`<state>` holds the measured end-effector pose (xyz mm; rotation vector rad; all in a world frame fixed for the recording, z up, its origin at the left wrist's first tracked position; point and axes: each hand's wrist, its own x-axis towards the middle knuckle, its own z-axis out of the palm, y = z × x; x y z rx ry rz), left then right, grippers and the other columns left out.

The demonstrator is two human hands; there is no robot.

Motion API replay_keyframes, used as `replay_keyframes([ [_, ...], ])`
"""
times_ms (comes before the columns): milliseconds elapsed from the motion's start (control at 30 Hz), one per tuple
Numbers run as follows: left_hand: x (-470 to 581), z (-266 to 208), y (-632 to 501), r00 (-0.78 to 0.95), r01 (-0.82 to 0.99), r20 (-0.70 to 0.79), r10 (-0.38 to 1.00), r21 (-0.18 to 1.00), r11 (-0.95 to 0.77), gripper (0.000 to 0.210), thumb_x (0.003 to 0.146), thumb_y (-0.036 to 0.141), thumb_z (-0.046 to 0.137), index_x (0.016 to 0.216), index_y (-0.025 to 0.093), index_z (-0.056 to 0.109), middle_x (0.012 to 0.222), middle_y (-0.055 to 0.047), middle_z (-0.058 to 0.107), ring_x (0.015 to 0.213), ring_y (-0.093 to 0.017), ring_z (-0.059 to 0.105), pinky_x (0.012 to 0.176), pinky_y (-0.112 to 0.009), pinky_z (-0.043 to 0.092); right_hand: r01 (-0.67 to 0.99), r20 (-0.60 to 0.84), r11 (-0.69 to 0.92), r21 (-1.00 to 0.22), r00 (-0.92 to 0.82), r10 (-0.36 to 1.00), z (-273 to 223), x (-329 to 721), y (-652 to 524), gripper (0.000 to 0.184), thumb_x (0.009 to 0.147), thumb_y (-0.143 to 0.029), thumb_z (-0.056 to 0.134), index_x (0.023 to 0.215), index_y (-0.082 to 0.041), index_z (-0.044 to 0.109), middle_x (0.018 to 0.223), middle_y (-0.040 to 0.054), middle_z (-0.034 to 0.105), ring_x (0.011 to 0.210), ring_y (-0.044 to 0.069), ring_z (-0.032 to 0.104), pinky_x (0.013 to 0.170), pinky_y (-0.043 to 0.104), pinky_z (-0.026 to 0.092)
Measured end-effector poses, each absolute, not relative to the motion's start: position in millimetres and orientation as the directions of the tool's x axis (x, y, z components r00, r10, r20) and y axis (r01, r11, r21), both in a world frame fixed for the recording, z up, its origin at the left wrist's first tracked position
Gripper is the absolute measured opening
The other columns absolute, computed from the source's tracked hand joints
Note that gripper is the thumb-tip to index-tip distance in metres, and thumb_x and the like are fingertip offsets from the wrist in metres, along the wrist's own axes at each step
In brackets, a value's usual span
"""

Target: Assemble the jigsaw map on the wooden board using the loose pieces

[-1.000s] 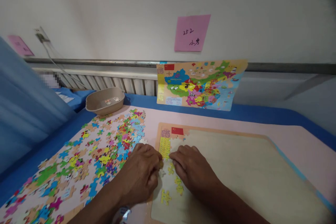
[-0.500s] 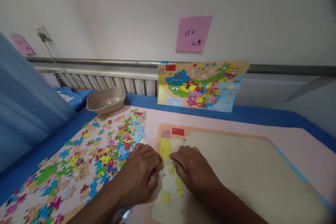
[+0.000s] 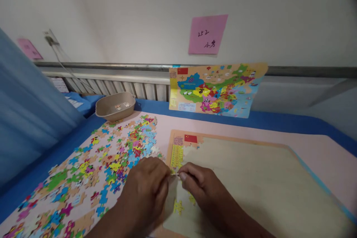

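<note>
Between the fingertips of both hands is a small puzzle piece [image 3: 174, 174], seen nearly edge-on. My left hand [image 3: 147, 187] pinches its left side, and my right hand [image 3: 199, 182] pinches the right side. Both are over the left part of the puzzle board [image 3: 256, 182], just below a fitted yellow strip [image 3: 176, 156] and a red flag section [image 3: 190, 138] in the corner. A loose yellow piece [image 3: 178, 206] lies on the board under my hands; other yellow bits are partly covered by my right hand.
Many loose puzzle pieces [image 3: 114, 165] spread across the pink sheet on the left. A beige basin [image 3: 111, 106] with several pieces stands behind them. The printed map picture [image 3: 214, 93] leans upright at the back. A blue curtain [image 3: 30, 108] hangs at far left.
Both hands have lifted slightly from the board and drawn together, with the piece now visible between their fingertips. The view has shifted slightly.
</note>
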<state>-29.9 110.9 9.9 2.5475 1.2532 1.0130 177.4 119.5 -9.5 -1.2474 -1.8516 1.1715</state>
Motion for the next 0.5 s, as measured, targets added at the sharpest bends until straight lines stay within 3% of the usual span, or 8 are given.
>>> replay_keyframes([
  [100, -25.8, 2.5, 104.2, 0.482, 0.644, 0.664, 0.572, 0.175, -0.745, 0.019, 0.096, 0.006, 0.048, 0.097, 0.016, 0.063, 0.087, -0.007, 0.067, 0.074, -0.020, 0.055, 0.070, -0.036, 0.038, 0.136, -0.170, -0.127, -0.983, -0.382, 0.908, -10.0, 168.5, 113.7, 0.030, 0.093, -0.048, 0.055, 0.080, -0.021, 0.060, 0.070, -0.0014, 0.059, 0.061, 0.014, 0.051, 0.061, 0.028, 0.038],
  [233, -27.9, -1.2, 103.6, 0.588, 0.560, 0.700, 0.405, 0.009, -0.829, 0.023, 0.096, 0.005, 0.045, 0.106, 0.008, 0.066, 0.101, -0.014, 0.070, 0.085, -0.023, 0.060, 0.078, -0.042, 0.042, -0.026, -0.204, -0.234, -0.972, -0.397, 0.895, -19.5, 166.5, 119.2, 0.042, 0.085, -0.060, 0.063, 0.077, -0.019, 0.060, 0.069, -0.0005, 0.061, 0.055, 0.011, 0.051, 0.058, 0.027, 0.039],
  [333, -30.1, -2.1, 104.8, 0.609, 0.549, 0.691, 0.390, -0.012, -0.836, 0.023, 0.096, 0.006, 0.045, 0.107, 0.007, 0.066, 0.104, -0.015, 0.070, 0.086, -0.023, 0.061, 0.081, -0.043, 0.043, -0.063, -0.189, -0.226, -0.972, -0.363, 0.913, -25.1, 169.4, 124.1, 0.041, 0.080, -0.059, 0.068, 0.077, -0.019, 0.060, 0.066, -0.0015, 0.062, 0.054, 0.011, 0.053, 0.058, 0.026, 0.040],
  [500, -29.7, -7.2, 104.7, 0.617, 0.564, 0.654, 0.437, 0.020, -0.826, 0.023, 0.096, 0.008, 0.044, 0.105, 0.011, 0.065, 0.091, -0.011, 0.068, 0.075, -0.021, 0.056, 0.073, -0.040, 0.039, 0.031, -0.222, -0.223, -0.974, -0.304, 0.927, -20.3, 172.2, 125.2, 0.033, 0.078, -0.052, 0.069, 0.075, -0.020, 0.060, 0.064, -0.0016, 0.062, 0.055, 0.012, 0.053, 0.058, 0.026, 0.040],
])
